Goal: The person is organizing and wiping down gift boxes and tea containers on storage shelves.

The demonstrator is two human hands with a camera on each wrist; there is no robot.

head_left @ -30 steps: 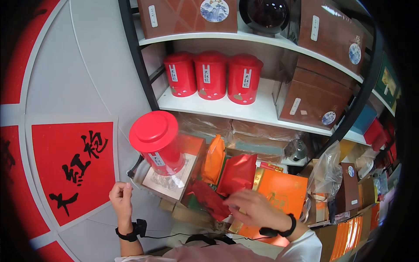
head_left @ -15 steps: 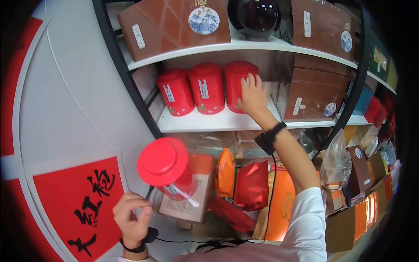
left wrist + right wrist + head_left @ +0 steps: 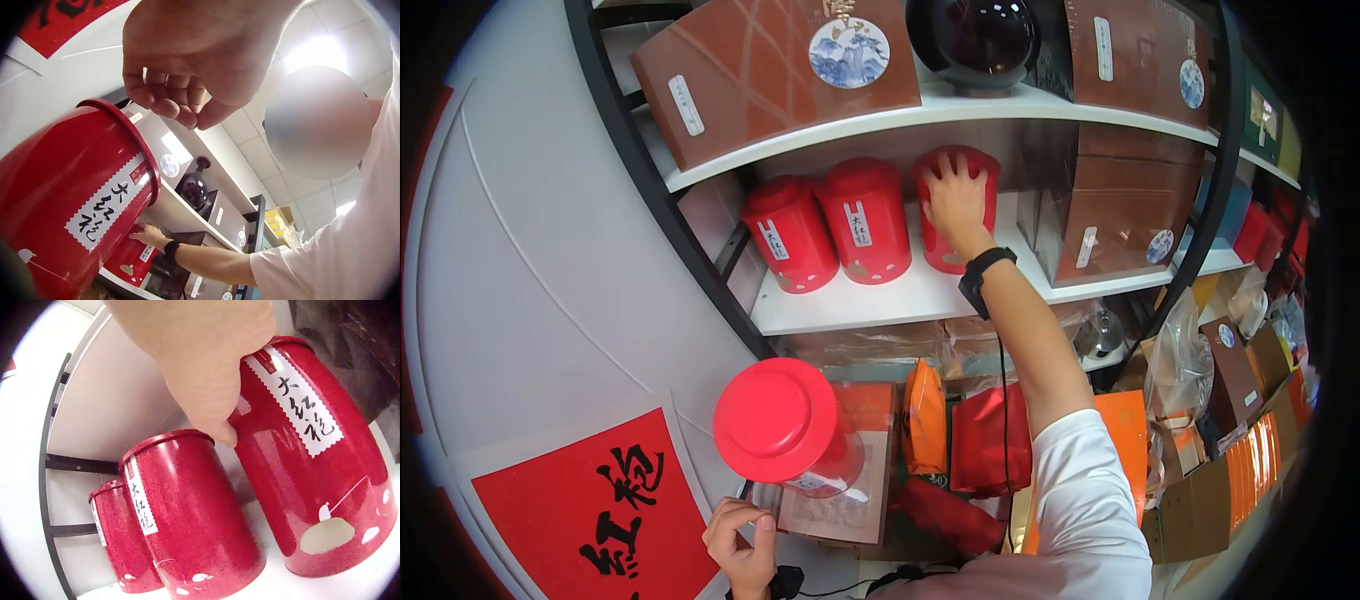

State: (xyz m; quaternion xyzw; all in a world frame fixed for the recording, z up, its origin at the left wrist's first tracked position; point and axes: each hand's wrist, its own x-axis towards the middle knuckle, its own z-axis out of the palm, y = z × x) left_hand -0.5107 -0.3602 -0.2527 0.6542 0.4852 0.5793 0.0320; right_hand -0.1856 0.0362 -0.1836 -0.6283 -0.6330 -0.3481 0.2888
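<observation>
My right hand [image 3: 957, 205] grips a red tea canister [image 3: 306, 481] from above, thumb down its side and fingers over the lid. This canister, labelled in black characters, stands at the right of the middle shelf. Beside it are two like canisters, the middle one [image 3: 865, 225] and the left one [image 3: 792, 240]. My left hand [image 3: 743, 545] is low on the left, fingers loosely bent and holding nothing. Close to it, a larger red canister [image 3: 69, 194] with a wide lid rests on a flat box [image 3: 825, 515].
Brown gift boxes [image 3: 1135, 205] fill the shelf's right end, and a dark round vase [image 3: 980, 45] stands above. Below lie orange and red pouches [image 3: 990, 440]. The black shelf post [image 3: 655, 180] rises at left. Cartons [image 3: 1200, 510] crowd the right.
My right hand has gone from over the pouches up to the shelf and taken hold of the rightmost canister. The view has shifted; my left hand stays low near the large canister.
</observation>
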